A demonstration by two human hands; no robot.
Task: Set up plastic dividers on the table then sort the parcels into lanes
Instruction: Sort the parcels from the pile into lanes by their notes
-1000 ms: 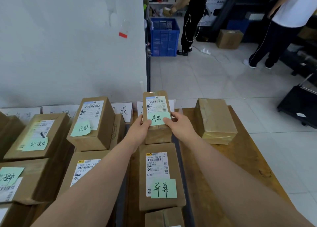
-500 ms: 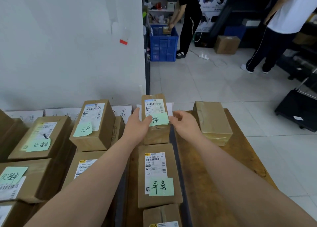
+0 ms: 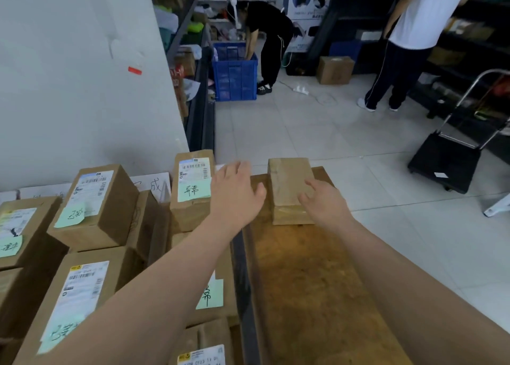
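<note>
A taped brown parcel [image 3: 288, 188] lies alone at the far end of the wooden table [image 3: 311, 281]. My right hand [image 3: 324, 204] hovers open at its near right corner, fingers on or just above it. My left hand [image 3: 237, 193] is open and spread just left of that parcel, holding nothing. A small labelled parcel with a green note [image 3: 191, 188] stands at the far end of the middle lane, free of both hands. A dark divider strip [image 3: 245, 281] runs along the table between that lane and the bare wood.
Several labelled cardboard parcels [image 3: 93, 204] fill the lanes on the left, against a white wall. Behind the table, two people stand on the tiled floor near a blue crate [image 3: 234, 74]. A black trolley [image 3: 447, 163] stands at right.
Both hands have let go of the small green-noted parcel and moved right toward the taped parcel. The view has swung right and upward.
</note>
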